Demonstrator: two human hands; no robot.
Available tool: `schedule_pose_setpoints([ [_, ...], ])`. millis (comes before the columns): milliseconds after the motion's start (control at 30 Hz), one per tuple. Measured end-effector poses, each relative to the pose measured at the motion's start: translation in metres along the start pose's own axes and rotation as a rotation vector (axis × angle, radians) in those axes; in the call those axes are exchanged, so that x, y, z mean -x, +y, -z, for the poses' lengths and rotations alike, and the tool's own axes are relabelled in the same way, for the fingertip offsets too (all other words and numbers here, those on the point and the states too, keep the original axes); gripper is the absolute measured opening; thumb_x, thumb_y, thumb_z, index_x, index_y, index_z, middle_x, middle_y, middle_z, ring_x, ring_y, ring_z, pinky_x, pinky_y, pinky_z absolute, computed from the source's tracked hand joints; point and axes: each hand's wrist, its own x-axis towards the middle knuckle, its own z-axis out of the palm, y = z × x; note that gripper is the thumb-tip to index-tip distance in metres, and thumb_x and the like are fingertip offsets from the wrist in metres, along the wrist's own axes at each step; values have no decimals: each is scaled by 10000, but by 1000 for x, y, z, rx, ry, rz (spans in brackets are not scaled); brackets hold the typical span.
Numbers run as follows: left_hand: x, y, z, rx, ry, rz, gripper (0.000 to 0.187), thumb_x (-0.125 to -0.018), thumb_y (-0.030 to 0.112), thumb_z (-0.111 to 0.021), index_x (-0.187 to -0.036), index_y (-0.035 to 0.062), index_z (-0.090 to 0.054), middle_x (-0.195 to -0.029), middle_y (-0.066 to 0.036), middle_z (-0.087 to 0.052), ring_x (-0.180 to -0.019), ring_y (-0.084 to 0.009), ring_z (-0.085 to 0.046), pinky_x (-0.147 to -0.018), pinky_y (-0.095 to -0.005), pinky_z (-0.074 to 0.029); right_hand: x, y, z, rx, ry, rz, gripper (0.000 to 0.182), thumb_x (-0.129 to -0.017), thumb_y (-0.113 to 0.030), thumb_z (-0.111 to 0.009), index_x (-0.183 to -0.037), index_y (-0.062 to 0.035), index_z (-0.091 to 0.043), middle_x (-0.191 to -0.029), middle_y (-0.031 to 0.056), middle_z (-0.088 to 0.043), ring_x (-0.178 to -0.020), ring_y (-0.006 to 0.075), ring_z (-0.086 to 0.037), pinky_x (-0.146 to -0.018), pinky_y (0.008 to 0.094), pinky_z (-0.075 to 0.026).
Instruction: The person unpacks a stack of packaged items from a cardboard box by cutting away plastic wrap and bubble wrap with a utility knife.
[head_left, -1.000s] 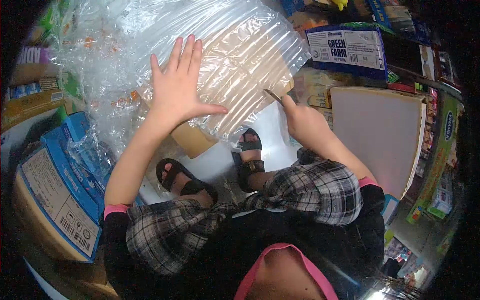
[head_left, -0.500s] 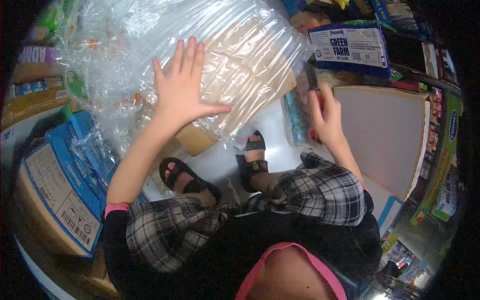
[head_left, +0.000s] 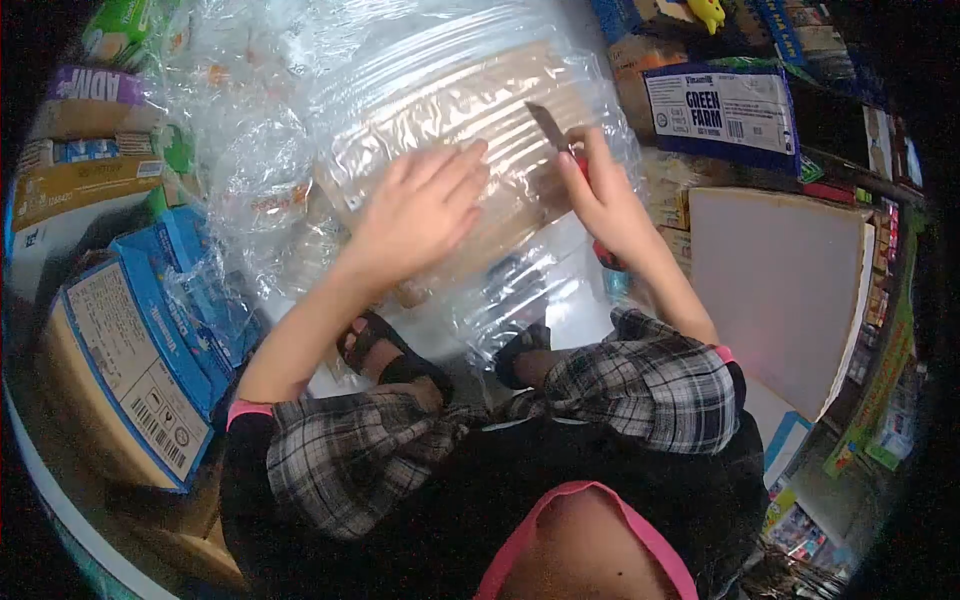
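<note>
A cardboard piece (head_left: 500,100) lies under clear plastic wrap (head_left: 250,110) in front of the person's feet. My left hand (head_left: 422,205) rests on the wrapped cardboard, palm down, its fingers stretched out close together. My right hand (head_left: 605,205) is closed round the red handle of a knife (head_left: 547,127), just right of the left hand. The blade points up and to the left over the wrap; whether it touches the plastic I cannot tell.
Blue cartons and an open brown box (head_left: 130,370) stand at the left. At the right are a white-grey board (head_left: 775,285) and a Green Farm carton (head_left: 720,110). Sandalled feet (head_left: 395,355) are below the wrap. Packed goods line both sides.
My left hand has moved down and right, its fingers drawn closer together. My right hand has moved left with the knife, now over the wrap. The wrapped cardboard has shifted and lies differently.
</note>
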Motion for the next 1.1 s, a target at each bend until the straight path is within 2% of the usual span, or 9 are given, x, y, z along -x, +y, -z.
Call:
schedule_pose_setpoints([
  [67,-1,-9,-2,-395,209,-80,464,-737,290,-512,-1159,138,-397,-1229,-24,-363,-1100,-223,-354,-862,-534,-240,10,-3,3,47,-71,-47,170,-804,-165,-425,-893,-21,-410,-628,190,-519,-588,338,-532,-523,383,-396],
  [133,-4,-9,1,-327,196,-31,521,-713,336,-531,-1183,172,-376,-1247,1,-340,-1140,-217,-312,-897,-547,-182,14,-11,6,259,-273,-85,160,-804,-171,-421,-860,-22,-406,-635,205,-522,-615,368,-527,-531,422,-397],
  [200,-10,-3,0,-325,202,52,623,-668,411,-555,-1207,177,-348,-1267,-8,-309,-1181,-210,-254,-919,-547,-146,13,-10,3,242,-194,-27,161,-789,-174,-437,-847,-26,-415,-629,194,-529,-602,364,-527,-531,434,-408],
  [267,-16,-3,-2,-318,206,63,664,-644,439,-564,-1211,175,-341,-1274,-7,-298,-1190,-209,-238,-919,-550,-141,6,-10,3,429,-100,27,141,-774,-152,-443,-846,-33,-424,-616,180,-535,-580,348,-535,-503,416,-425],
  [400,-18,-5,-4,-314,217,70,715,-616,472,-576,-1217,167,-334,-1280,-11,-289,-1197,-208,-227,-916,-556,-142,-3,-9,-4,529,-83,83,125,-763,-129,-440,-841,-34,-421,-612,171,-541,-554,327,-543,-471,404,-438],
  [567,-19,-6,-4,-324,229,76,737,-598,492,-583,-1211,161,-344,-1276,-13,-297,-1185,-209,-251,-902,-553,-175,-1,-4,-16,649,-166,-3,132,-722,-95,-455,-814,-17,-400,-592,170,-540,-541,305,-558,-453,386,-443],
  [700,-20,-7,-6,-320,297,53,722,-575,532,-570,-1159,142,-402,-1233,-11,-348,-1153,-196,-291,-878,-553,-196,0,-4,-14,665,-175,-4,128,-715,-83,-451,-812,-16,-401,-589,164,-543,-541,304,-560,-450,379,-446],
  [1000,-18,-6,-6,-327,292,62,737,-580,541,-559,-1179,151,-378,-1239,-6,-340,-1162,-194,-276,-885,-549,-193,7,-1,-13,662,-209,-44,123,-730,-95,-456,-814,-27,-398,-592,155,-545,-552,309,-557,-469,389,-444],
  [1100,-17,-6,-4,-333,269,62,735,-599,551,-537,-1196,164,-355,-1249,-7,-325,-1169,-190,-263,-887,-549,-190,12,0,-11,530,-94,18,127,-759,-133,-453,-811,-32,-398,-594,158,-537,-554,332,-541,-489,407,-433],
])
